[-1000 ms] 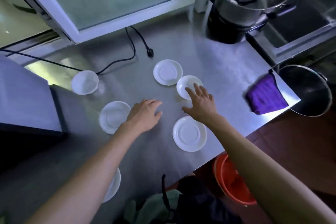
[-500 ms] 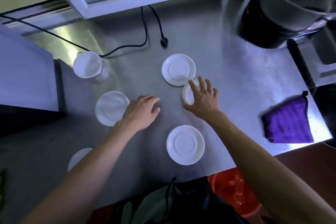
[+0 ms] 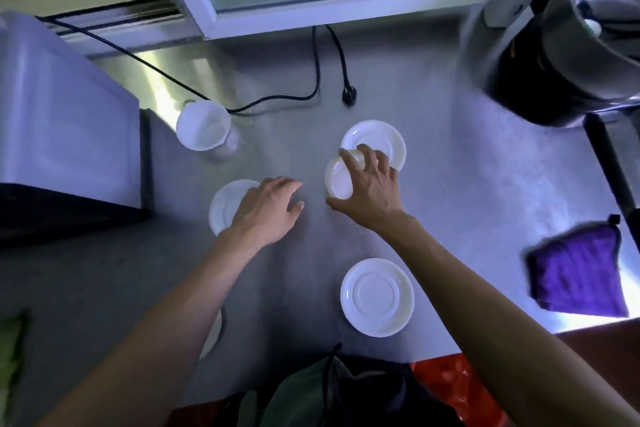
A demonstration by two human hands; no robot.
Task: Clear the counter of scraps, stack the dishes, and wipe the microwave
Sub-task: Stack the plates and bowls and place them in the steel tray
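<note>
White dishes on a steel counter [image 3: 433,184]: a small round dish [image 3: 337,180], tilted and gripped at its rim by the right hand [image 3: 372,189], overlaps the near-left edge of a saucer [image 3: 375,139]. A second saucer [image 3: 377,297] lies flat near the front edge, a third [image 3: 225,208] lies partly under the left hand [image 3: 268,211], and a small bowl [image 3: 202,126] stands upright beside the microwave [image 3: 65,128]. A purple cloth [image 3: 578,274] lies crumpled at the right edge.
</note>
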